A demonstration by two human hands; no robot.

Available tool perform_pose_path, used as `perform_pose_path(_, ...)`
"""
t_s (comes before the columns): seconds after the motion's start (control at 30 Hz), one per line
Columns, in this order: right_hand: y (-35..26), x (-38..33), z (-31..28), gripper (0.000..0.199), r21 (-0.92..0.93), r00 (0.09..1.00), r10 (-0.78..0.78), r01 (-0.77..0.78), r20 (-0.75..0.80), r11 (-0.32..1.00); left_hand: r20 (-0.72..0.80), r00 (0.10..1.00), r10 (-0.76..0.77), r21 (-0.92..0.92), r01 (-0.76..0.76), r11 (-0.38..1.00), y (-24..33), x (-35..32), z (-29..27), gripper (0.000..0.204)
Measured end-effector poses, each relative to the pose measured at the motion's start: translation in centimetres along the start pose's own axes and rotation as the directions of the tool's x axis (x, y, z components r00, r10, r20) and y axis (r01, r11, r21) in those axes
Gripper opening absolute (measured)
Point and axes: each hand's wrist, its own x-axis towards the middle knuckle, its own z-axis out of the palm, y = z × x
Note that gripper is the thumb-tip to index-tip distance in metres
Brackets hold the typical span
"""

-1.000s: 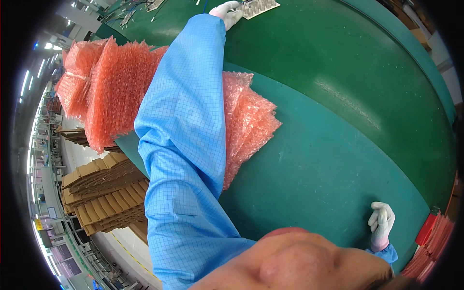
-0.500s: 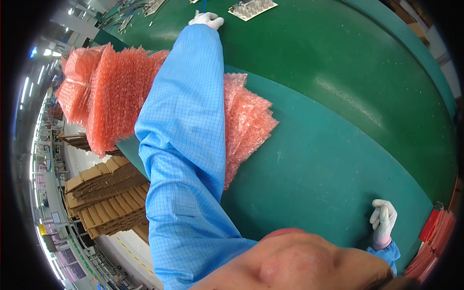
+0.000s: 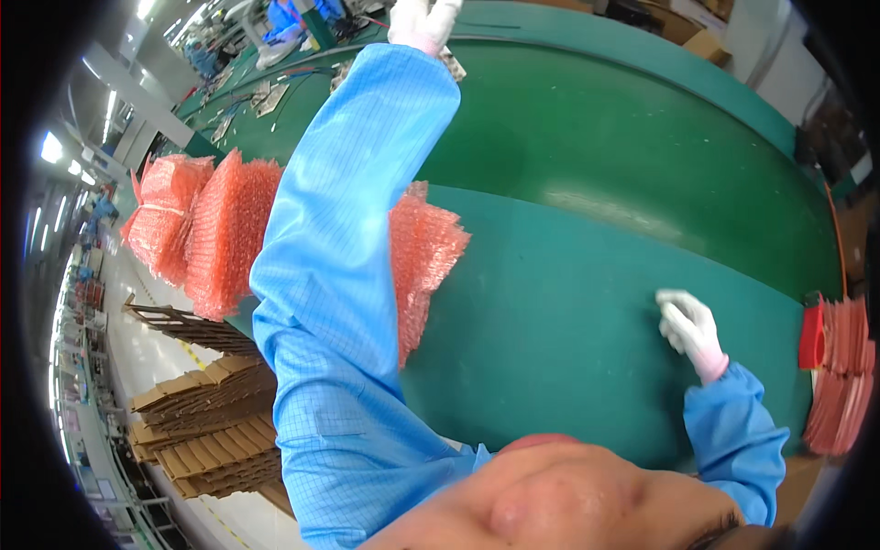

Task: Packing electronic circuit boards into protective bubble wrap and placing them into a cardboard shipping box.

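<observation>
At the top centre of the frame we see a flat grey sheet (image 3: 451, 64) lying on the green desk (image 3: 587, 302), right under our gloved left hand (image 3: 420, 20); whether its fingers grip it we cannot tell. Our right hand (image 3: 689, 328) rests loosely curled on the desk at right, holding nothing. Pink bubble-wrap bags (image 3: 423, 261) lie beside the left sleeve (image 3: 353, 257).

The white-gloved left hand (image 3: 420, 20) is cut off by the top edge; its blue sleeve (image 3: 353, 275) hides part of the pink bubble-wrap stack (image 3: 423, 261).
</observation>
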Motion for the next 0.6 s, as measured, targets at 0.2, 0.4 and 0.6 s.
perform_pose_path(0.2,-9.7,2.9,-2.0,0.087,-0.701,0.637,-0.743,0.434,-0.207,0.567,0.215,0.975,-0.052,-0.101,0.075,0.992,17.8,0.5,3.6,0.023)
perform_pose_path(0.4,-15.2,-0.8,-5.1,0.067,-0.912,0.897,-0.411,0.297,0.165,0.283,0.472,0.880,-0.056,-0.276,0.208,0.938,27.2,-2.6,6.4,0.035)
perform_pose_path(0.6,-7.6,-6.6,-7.9,0.031,-0.690,0.970,0.050,0.133,0.238,0.712,0.719,0.682,-0.137,-0.232,0.421,0.877,32.8,-8.4,6.6,0.046)
